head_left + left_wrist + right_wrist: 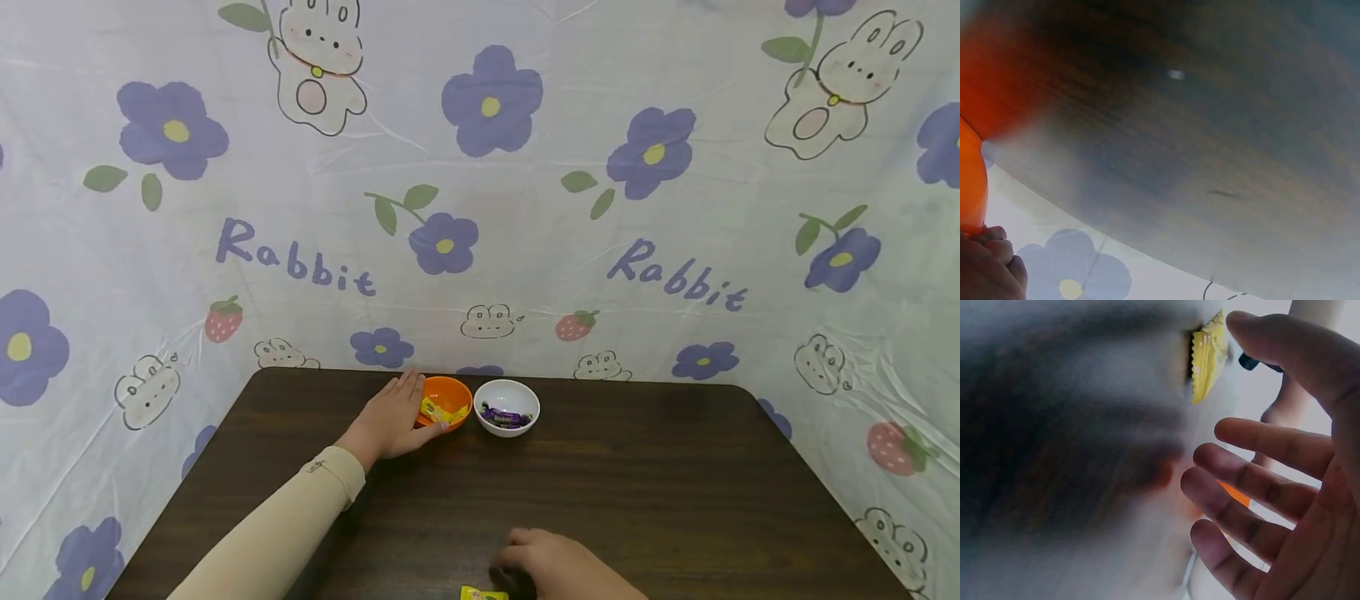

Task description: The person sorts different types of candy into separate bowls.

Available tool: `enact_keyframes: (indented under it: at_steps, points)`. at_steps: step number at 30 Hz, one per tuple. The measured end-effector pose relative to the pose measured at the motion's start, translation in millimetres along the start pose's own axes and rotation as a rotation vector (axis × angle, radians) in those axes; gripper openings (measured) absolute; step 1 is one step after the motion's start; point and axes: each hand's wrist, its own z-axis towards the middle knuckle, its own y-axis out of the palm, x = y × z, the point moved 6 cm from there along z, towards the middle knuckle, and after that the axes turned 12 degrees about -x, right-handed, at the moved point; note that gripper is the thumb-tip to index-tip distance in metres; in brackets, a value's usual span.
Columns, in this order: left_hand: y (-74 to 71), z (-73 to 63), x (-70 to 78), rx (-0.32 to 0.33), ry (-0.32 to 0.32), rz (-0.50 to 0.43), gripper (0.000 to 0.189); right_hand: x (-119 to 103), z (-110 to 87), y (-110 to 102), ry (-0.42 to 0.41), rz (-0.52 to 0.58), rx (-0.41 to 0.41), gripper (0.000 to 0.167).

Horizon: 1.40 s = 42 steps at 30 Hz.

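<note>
An orange bowl [447,392] stands at the table's far edge with yellow-wrapped candies [442,412] in it. My left hand [393,421] rests against its left side, fingers stretched out along it and thumb along the near rim. The left wrist view shows the bowl's orange wall [971,181] with fingers [1000,251] beside it. Low over the near part of the table, my right hand [551,567] has its fingers spread and holds nothing. A single yellow-wrapped candy [1209,357] lies close to its thumb, apart from the fingers.
Touching or nearly touching the orange bowl on its right is a white bowl [507,389] with purple-wrapped candies [506,417]. The dark wooden table [637,467] ends against a white curtain [525,217] printed with flowers and rabbits, which also hangs along both sides.
</note>
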Motion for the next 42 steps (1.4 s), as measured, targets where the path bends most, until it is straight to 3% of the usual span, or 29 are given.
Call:
enact_keyframes:
  at_steps: [6, 14, 22, 26, 30, 36, 42]
  points:
    - [0.4, 0.4, -1.1, 0.001, -0.002, -0.004, 0.102, -1.0, 2.4, 4.6, -0.039, -0.119, 0.026, 0.043]
    - [0.3, -0.4, -0.9, -0.002, -0.002, -0.008, 0.101, -5.6, 6.9, 9.1, -0.057, -0.102, 0.017, 0.035]
    - [0.5, 0.0, -1.3, 0.009, -0.001, -0.001, 0.101, -17.5, 15.6, 14.3, -0.106, -0.186, 0.016, 0.027]
    - [0.2, -0.8, -0.4, 0.003, -0.006, -0.005, 0.102, -19.2, 21.8, 16.7, -0.084, -0.17, -0.022, 0.023]
    - [1.6, 1.2, -1.1, 0.007, 0.001, 0.006, 0.101, -9.6, 35.7, 24.9, -0.087, -0.156, -0.057, 0.021]
    - [3.4, 2.9, -2.2, 0.017, 0.005, 0.017, 0.102, 22.0, 64.4, 47.9, -0.214, -0.26, -0.018, 0.02]
    - [4.5, 3.9, -1.9, 0.017, -0.003, 0.017, 0.102, -16.2, 45.4, 30.1, -0.158, -0.265, -0.051, 0.018]
